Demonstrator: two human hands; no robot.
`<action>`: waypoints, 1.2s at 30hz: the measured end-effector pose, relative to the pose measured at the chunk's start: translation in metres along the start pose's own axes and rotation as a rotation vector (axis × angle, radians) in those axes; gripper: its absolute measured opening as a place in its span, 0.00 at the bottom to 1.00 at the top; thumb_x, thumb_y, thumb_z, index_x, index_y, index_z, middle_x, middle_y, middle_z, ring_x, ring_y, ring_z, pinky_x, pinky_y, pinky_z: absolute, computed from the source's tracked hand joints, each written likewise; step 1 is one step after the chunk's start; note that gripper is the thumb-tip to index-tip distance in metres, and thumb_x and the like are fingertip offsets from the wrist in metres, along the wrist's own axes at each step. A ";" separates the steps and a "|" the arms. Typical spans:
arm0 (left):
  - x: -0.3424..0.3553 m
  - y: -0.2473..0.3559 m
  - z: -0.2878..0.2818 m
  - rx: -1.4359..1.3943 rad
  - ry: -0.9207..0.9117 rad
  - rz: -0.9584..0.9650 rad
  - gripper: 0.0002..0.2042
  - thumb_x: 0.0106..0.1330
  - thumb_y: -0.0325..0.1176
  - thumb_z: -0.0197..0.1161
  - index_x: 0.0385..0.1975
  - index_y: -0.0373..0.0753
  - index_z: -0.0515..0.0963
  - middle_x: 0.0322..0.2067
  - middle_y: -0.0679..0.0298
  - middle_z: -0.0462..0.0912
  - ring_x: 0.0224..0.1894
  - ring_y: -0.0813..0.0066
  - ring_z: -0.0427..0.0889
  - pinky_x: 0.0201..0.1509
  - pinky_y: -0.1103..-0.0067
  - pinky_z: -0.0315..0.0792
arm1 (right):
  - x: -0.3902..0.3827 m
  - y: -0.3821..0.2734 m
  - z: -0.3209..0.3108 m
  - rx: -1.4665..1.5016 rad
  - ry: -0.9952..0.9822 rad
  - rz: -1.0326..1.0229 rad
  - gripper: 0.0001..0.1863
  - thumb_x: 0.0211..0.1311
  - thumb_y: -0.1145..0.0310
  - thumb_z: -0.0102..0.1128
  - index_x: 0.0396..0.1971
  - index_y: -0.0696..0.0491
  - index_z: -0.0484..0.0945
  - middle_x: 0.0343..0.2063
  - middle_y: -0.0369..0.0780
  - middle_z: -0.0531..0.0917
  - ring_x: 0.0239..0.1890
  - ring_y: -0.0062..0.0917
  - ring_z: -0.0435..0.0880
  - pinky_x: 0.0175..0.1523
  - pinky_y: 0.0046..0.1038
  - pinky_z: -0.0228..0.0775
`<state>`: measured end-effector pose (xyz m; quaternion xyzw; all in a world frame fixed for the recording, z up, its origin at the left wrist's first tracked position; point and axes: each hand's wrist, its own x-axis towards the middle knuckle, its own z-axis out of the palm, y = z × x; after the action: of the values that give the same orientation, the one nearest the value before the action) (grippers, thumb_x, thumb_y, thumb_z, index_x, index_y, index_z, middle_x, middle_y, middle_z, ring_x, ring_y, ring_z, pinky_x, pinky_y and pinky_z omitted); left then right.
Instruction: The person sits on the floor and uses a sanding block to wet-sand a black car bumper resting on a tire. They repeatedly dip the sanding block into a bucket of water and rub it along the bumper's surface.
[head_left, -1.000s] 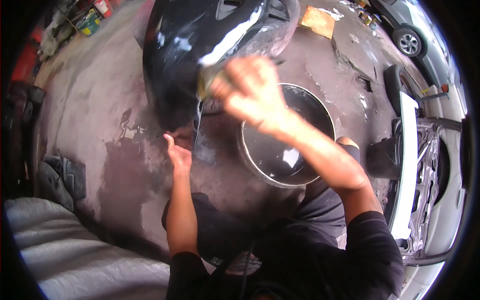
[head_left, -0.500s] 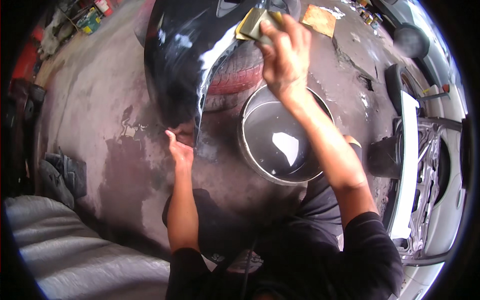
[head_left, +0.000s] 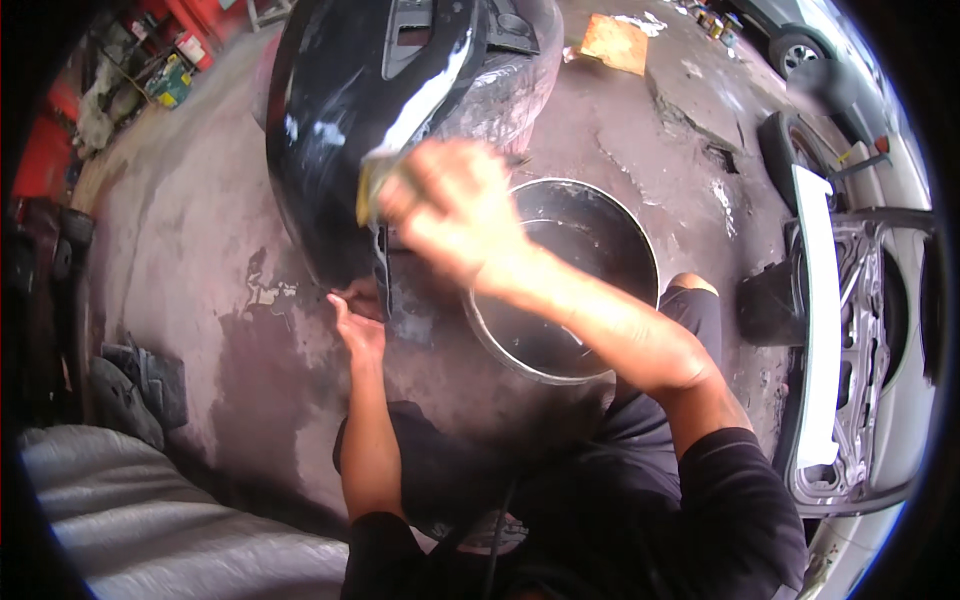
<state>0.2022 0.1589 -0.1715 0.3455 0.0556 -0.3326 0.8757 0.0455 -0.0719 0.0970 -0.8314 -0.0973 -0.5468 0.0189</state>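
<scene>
A black car bumper [head_left: 320, 185] with a whitish sanded strip along its edge leans over a tyre-like support [head_left: 510, 95]. My right hand [head_left: 450, 205], smeared by motion, is closed on a sanding block [head_left: 368, 192] with yellowish sandpaper, pressed to the bumper's edge below the pale strip. At the bumper's lower tip, my left hand [head_left: 358, 320] grips the end, thumb outside and the other fingers partly hidden. Beneath my right forearm stands a round bucket [head_left: 575, 205] of dark water, partly covered by that arm.
An orange-brown board [head_left: 613, 43] lies on the stained floor [head_left: 180, 260] ahead. To the right are a loose wheel [head_left: 790, 150], a car door [head_left: 860, 400] and a long white panel [head_left: 818, 330]. A grey cover [head_left: 150, 520] spreads at lower left.
My right hand has swept the sanding block down and left along the bumper's edge. My left hand stays at the lower tip. The view has shifted slightly.
</scene>
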 end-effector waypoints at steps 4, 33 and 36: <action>-0.002 0.008 -0.004 0.043 -0.064 0.026 0.30 0.74 0.69 0.57 0.58 0.49 0.78 0.56 0.68 0.84 0.61 0.67 0.82 0.68 0.63 0.75 | 0.006 0.019 -0.008 -0.012 -0.033 -0.118 0.23 0.53 0.63 0.68 0.52 0.46 0.78 0.48 0.47 0.81 0.48 0.42 0.82 0.52 0.48 0.75; -0.018 0.014 0.015 0.179 0.098 -0.074 0.36 0.73 0.75 0.50 0.66 0.51 0.76 0.67 0.68 0.79 0.68 0.64 0.77 0.70 0.57 0.70 | -0.031 0.004 0.000 -0.094 -0.477 0.100 0.51 0.60 0.72 0.63 0.80 0.12 0.60 0.37 0.39 0.74 0.40 0.33 0.75 0.47 0.34 0.68; -0.018 0.014 0.017 0.174 0.049 -0.061 0.36 0.73 0.75 0.49 0.66 0.52 0.76 0.67 0.69 0.79 0.69 0.64 0.77 0.71 0.57 0.70 | -0.010 0.033 -0.021 -0.108 -0.349 0.242 0.55 0.51 0.76 0.69 0.80 0.20 0.65 0.35 0.40 0.74 0.40 0.37 0.77 0.47 0.39 0.75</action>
<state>0.1950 0.1653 -0.1454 0.4265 0.0582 -0.3540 0.8303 0.0288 -0.1083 0.0984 -0.9188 0.0308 -0.3929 0.0225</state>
